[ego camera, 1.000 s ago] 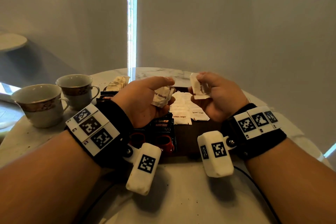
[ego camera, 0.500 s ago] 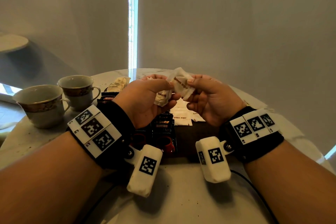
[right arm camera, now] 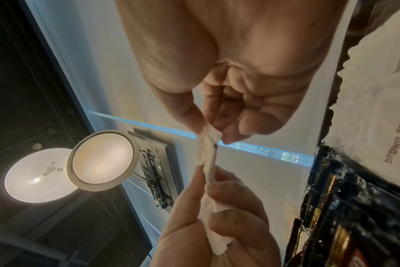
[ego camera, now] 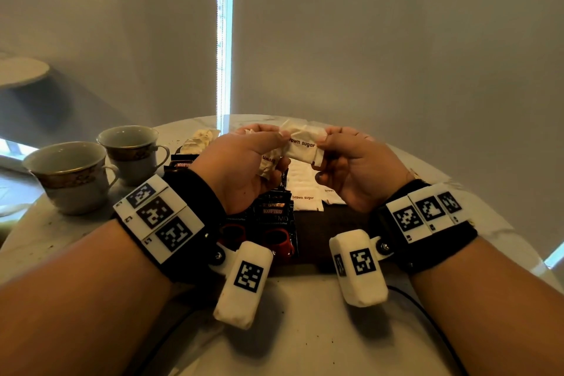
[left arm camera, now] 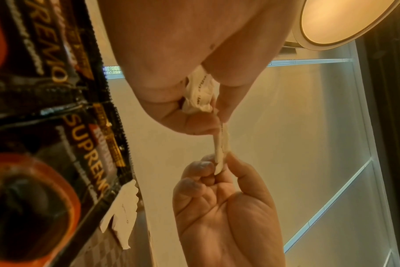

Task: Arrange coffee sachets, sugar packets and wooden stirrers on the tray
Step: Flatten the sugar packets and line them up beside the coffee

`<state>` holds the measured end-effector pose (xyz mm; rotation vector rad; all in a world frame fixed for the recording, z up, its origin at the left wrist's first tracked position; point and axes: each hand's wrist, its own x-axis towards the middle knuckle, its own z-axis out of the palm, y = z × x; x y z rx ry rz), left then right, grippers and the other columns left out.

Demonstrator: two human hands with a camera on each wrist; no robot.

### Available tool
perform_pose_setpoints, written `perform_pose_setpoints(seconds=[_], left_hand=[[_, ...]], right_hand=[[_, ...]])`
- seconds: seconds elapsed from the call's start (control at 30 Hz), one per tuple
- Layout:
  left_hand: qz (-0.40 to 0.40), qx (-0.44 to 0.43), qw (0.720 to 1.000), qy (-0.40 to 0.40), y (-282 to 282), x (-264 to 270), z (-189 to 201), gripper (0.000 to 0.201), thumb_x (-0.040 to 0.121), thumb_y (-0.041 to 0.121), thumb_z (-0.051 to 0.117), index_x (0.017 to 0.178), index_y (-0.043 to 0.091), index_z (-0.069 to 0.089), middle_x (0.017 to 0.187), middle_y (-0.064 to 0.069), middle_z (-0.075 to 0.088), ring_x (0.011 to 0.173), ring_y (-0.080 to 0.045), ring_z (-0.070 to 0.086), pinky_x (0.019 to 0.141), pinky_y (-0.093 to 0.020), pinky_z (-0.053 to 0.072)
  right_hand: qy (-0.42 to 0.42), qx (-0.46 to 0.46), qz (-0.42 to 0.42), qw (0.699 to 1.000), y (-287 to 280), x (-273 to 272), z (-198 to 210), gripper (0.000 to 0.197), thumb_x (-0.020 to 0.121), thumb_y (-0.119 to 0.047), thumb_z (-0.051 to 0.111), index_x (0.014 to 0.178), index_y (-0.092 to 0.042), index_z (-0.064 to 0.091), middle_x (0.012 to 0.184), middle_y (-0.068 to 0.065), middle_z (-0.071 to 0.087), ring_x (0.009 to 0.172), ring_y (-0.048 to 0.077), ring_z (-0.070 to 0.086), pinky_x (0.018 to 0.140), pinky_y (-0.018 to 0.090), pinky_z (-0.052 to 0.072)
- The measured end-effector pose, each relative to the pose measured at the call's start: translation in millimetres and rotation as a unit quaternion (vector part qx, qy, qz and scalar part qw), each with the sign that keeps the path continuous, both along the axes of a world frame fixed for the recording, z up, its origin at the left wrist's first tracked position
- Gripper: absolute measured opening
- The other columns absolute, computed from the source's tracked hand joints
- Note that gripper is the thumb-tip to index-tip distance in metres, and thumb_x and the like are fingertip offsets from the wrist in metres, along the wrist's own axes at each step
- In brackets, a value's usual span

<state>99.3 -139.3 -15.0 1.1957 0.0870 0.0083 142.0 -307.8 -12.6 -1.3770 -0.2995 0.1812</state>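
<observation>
Above the dark tray (ego camera: pixel 341 224), both hands pinch one white brown sugar packet (ego camera: pixel 302 143) by opposite ends. My left hand (ego camera: pixel 276 139) takes its left end and also keeps more crumpled sugar packets (ego camera: pixel 268 162) bunched in its palm. The right hand (ego camera: pixel 328 143) holds the right end between thumb and fingers. The left wrist view shows the packet (left arm camera: pixel 220 142) stretched edge-on between the two hands, and the right wrist view shows the same packet (right arm camera: pixel 208 155). Flat sugar packets (ego camera: pixel 303 192) lie on the tray beside black coffee sachets (ego camera: pixel 274 217).
Two china cups (ego camera: pixel 70 174) stand at the left of the round marble table (ego camera: pixel 305 330). A pale wrapped bundle (ego camera: pixel 198 140) lies behind the tray's far left corner. A cable runs along the table's near edge.
The hands were apart, each with its own sugar packets. They have come together, and the packet from the right hand is now held by both.
</observation>
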Motion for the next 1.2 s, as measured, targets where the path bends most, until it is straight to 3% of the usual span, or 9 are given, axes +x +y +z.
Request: perform_pose_setpoints(seconds=[0.1, 0.2, 0.33, 0.53, 0.63, 0.73, 0.8, 1.03, 1.2], left_hand=[[0.001, 0.007, 1.0, 0.003, 0.0, -0.9, -0.2, 0.007, 0.095, 0.014, 0.067, 0.101, 0.014, 0.064, 0.089, -0.01, 0.069, 0.061, -0.015, 0.062, 0.045, -0.021, 0.048], [0.004, 0.033, 0.999, 0.0, -0.3, -1.2, -1.5, 0.019, 0.094, 0.022, 0.069, 0.11, 0.013, 0.068, 0.095, -0.009, 0.072, 0.067, -0.016, 0.063, 0.047, -0.022, 0.048], [0.001, 0.044, 0.999, -0.001, -0.4, -0.2, -1.4, 0.014, 0.093, 0.024, 0.071, 0.104, 0.017, 0.067, 0.088, -0.006, 0.075, 0.06, -0.013, 0.065, 0.046, -0.022, 0.047], [0.004, 0.041, 0.999, -0.006, 0.1, 0.1, -1.3, 0.006, 0.095, 0.021, 0.068, 0.1, 0.017, 0.065, 0.083, -0.006, 0.075, 0.057, -0.012, 0.065, 0.044, -0.022, 0.046], [0.0, 0.036, 0.999, -0.005, -1.0, -1.3, -0.8, 0.013, 0.096, 0.022, 0.068, 0.106, 0.014, 0.066, 0.086, -0.006, 0.073, 0.056, -0.012, 0.064, 0.044, -0.021, 0.046], [0.011, 0.013, 1.0, 0.009, -1.8, -1.3, -0.3, 0.028, 0.094, 0.027, 0.07, 0.116, 0.01, 0.069, 0.09, -0.007, 0.069, 0.059, -0.013, 0.063, 0.043, -0.022, 0.045], [0.019, -0.001, 1.0, 0.013, -0.8, -1.6, 0.9, 0.025, 0.093, 0.025, 0.07, 0.113, 0.01, 0.07, 0.086, -0.004, 0.067, 0.057, -0.013, 0.062, 0.043, -0.021, 0.045], [0.018, 0.002, 1.0, 0.008, 1.7, -1.0, 0.3, 0.02, 0.096, 0.025, 0.067, 0.11, 0.011, 0.071, 0.086, -0.004, 0.067, 0.062, -0.014, 0.061, 0.047, -0.022, 0.045], [0.015, 0.002, 1.0, 0.012, 3.7, -0.8, -1.3, 0.019, 0.096, 0.026, 0.066, 0.108, 0.013, 0.072, 0.086, -0.003, 0.067, 0.061, -0.013, 0.062, 0.047, -0.022, 0.046]], right_hand=[[-0.006, 0.003, 0.003, 1.0, 0.8, -1.9, 0.7, 0.013, 0.094, -0.009, 0.06, 0.106, -0.004, 0.06, 0.081, 0.011, 0.069, 0.065, 0.018, 0.064, 0.052, 0.026, 0.045], [-0.01, 0.002, -0.004, 1.0, 1.6, -1.6, 0.4, 0.016, 0.094, -0.008, 0.061, 0.108, -0.001, 0.06, 0.082, 0.013, 0.067, 0.065, 0.019, 0.061, 0.049, 0.024, 0.044], [-0.013, -0.012, 0.001, 1.0, 2.2, -1.8, 0.1, 0.003, 0.095, -0.006, 0.059, 0.095, -0.004, 0.061, 0.078, 0.011, 0.067, 0.066, 0.021, 0.059, 0.05, 0.026, 0.042], [-0.018, -0.02, 0.007, 1.0, 1.1, -2.3, -0.2, 0.002, 0.093, -0.005, 0.061, 0.093, -0.007, 0.062, 0.076, 0.01, 0.069, 0.064, 0.021, 0.058, 0.048, 0.025, 0.043], [-0.022, -0.024, 0.001, 0.999, 0.0, -0.1, 0.1, 0.006, 0.092, -0.003, 0.061, 0.089, -0.008, 0.061, 0.075, 0.01, 0.067, 0.063, 0.021, 0.057, 0.048, 0.026, 0.042], [-0.015, -0.008, -0.016, 1.0, -7.5, 7.6, 2.9, 0.005, 0.094, -0.004, 0.059, 0.092, -0.009, 0.06, 0.077, 0.01, 0.069, 0.061, 0.018, 0.062, 0.049, 0.026, 0.039], [-0.005, 0.003, -0.043, 0.999, -18.9, 17.4, 3.6, 0.005, 0.096, -0.006, 0.056, 0.097, -0.01, 0.059, 0.078, 0.008, 0.071, 0.057, 0.014, 0.064, 0.046, 0.023, 0.037], [0.13, -0.073, -0.114, 0.982, -71.4, 61.7, -33.3, 0.018, 0.097, -0.013, 0.052, 0.11, -0.009, 0.065, 0.08, 0.007, 0.066, 0.055, 0.013, 0.047, 0.043, 0.022, 0.034], [0.201, -0.146, -0.073, 0.966, -73.9, 61.9, -37.0, 0.018, 0.097, -0.013, 0.055, 0.106, -0.007, 0.069, 0.08, 0.006, 0.073, 0.049, 0.009, 0.045, 0.051, 0.021, 0.036]])
